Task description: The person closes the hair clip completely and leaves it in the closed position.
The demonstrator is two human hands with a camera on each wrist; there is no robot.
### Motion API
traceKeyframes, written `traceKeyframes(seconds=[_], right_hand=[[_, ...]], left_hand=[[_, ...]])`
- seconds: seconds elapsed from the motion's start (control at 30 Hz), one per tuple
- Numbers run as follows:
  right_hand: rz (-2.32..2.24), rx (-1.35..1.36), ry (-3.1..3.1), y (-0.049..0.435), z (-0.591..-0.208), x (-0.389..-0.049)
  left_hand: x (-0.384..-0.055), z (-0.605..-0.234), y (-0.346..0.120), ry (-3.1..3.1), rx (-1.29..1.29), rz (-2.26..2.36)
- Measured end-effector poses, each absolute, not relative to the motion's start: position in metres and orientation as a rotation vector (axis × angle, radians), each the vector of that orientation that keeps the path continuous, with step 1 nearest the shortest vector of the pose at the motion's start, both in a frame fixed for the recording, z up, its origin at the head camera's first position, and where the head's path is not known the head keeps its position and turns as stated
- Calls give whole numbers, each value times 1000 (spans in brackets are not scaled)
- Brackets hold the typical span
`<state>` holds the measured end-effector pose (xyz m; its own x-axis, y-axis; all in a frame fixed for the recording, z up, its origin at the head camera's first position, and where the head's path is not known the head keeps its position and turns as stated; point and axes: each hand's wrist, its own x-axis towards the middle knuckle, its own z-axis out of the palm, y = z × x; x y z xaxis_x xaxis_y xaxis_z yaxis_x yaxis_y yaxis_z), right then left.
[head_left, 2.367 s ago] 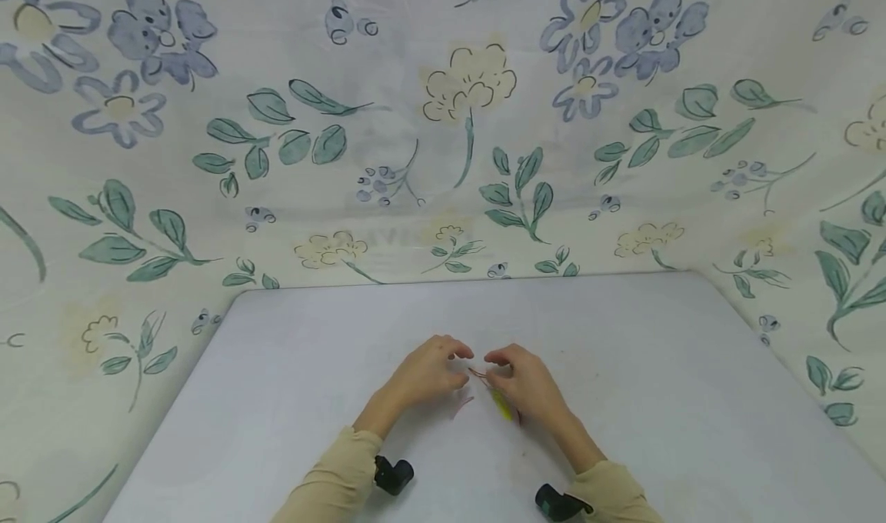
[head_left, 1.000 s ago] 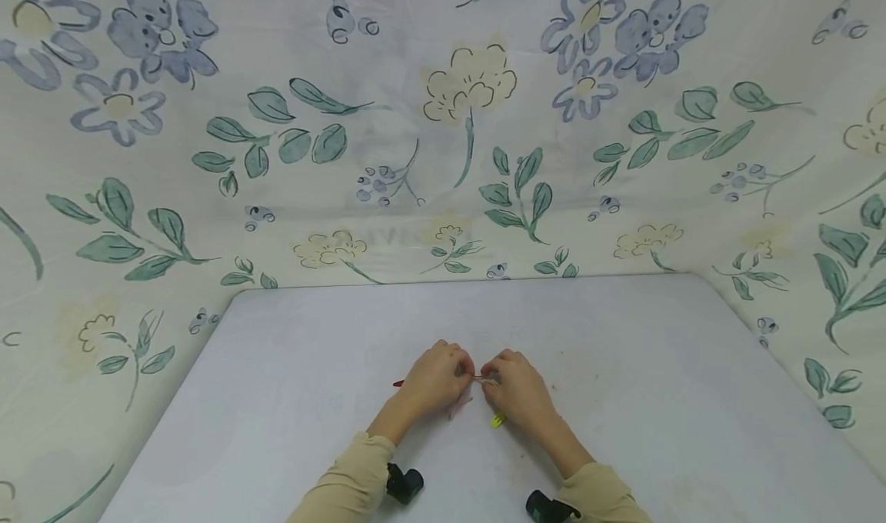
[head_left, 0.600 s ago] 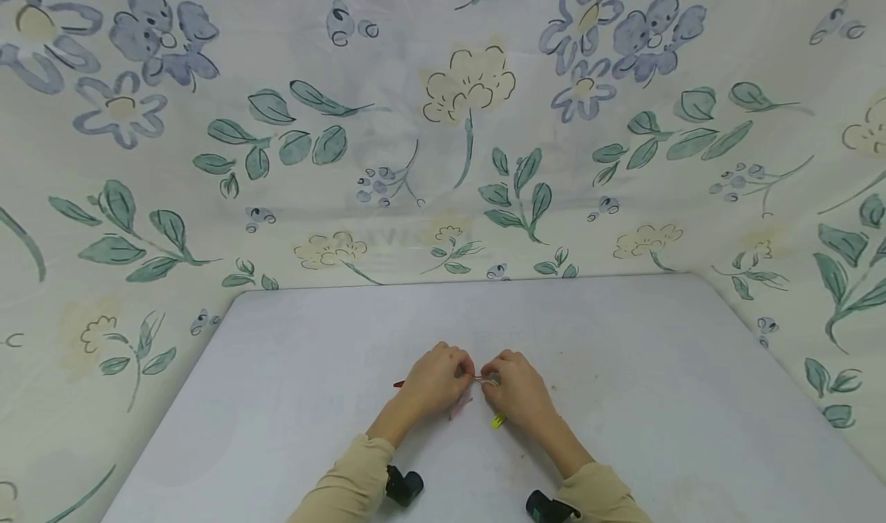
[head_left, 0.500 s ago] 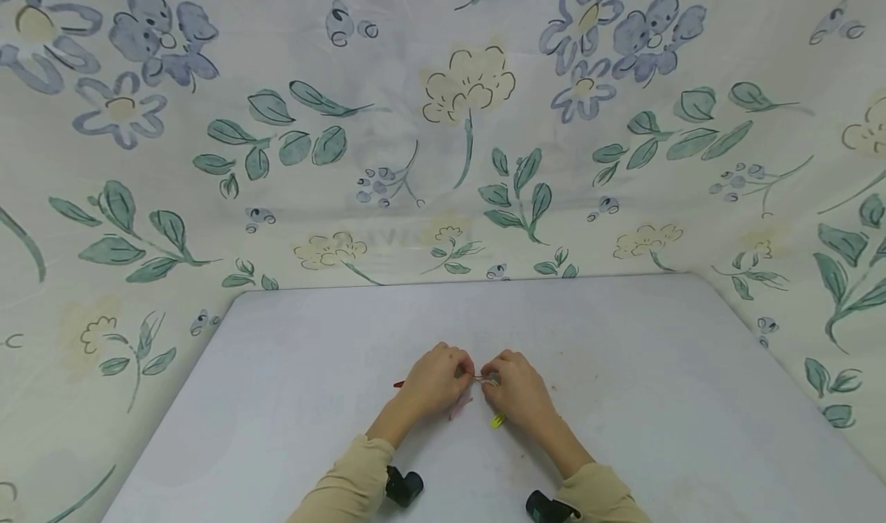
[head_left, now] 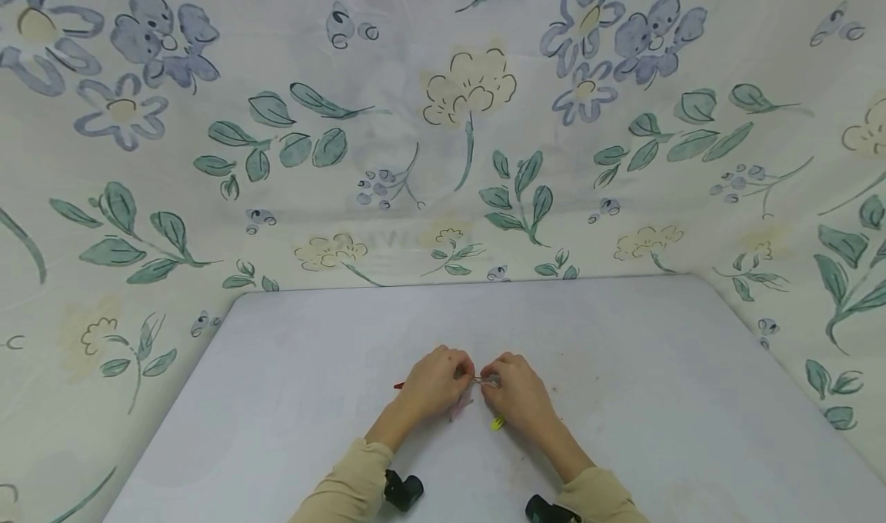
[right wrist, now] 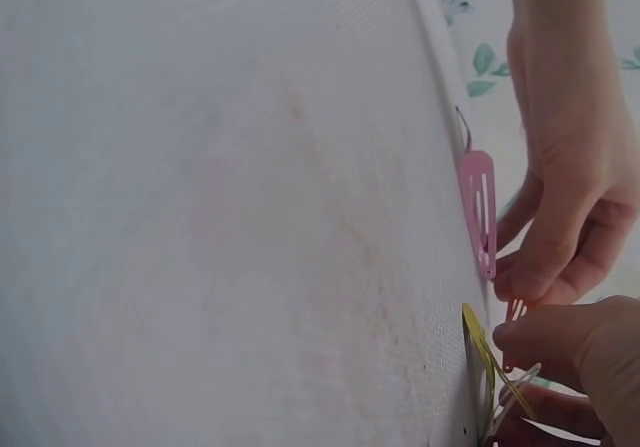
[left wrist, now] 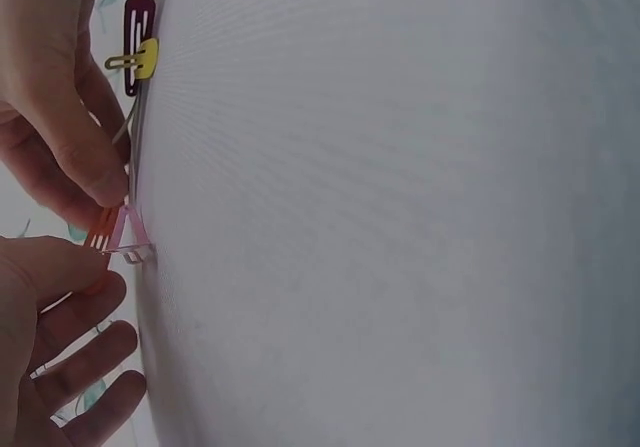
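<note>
Both hands meet over the white table, pinching a small orange-red snap hair clip (left wrist: 101, 231) from either end. In the head view my left hand (head_left: 438, 381) bends its thumb and index finger at the clip's left end; its other fingers spread loosely in the left wrist view. My right hand (head_left: 516, 391) grips the right end with bent fingertips. A pink snap hair clip (right wrist: 480, 207) lies just below the left hand. Near the right hand are a yellow snap clip (head_left: 497, 423), a dark red clip (left wrist: 139, 17) and a pale clip (right wrist: 522, 379).
A red tip (head_left: 398, 385) of something pokes out left of the left hand. The white tabletop (head_left: 291, 400) has a few small specks to the right. Behind it hangs a flower-patterned cloth (head_left: 415, 123). Black wrist cameras (head_left: 404, 491) sit at both cuffs.
Apart and looser at first, the hands have come together and now pinch the clip between them. A red tip has come into view beside the left hand. Over the last half second they barely move.
</note>
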<state>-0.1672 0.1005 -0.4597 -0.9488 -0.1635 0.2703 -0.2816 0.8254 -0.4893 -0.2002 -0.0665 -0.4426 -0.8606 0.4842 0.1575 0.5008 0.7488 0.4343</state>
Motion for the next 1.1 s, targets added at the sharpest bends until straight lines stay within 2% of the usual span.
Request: traceKeyframes(seconds=[0.77, 1.1], right_hand=[[972, 247, -2724, 97, -456, -164], [964, 296, -2620, 93, -452, -163]], left_hand=[[-192, -442, -73, -2730, -773, -845], [-188, -440, -78, -2624, -710, -943]])
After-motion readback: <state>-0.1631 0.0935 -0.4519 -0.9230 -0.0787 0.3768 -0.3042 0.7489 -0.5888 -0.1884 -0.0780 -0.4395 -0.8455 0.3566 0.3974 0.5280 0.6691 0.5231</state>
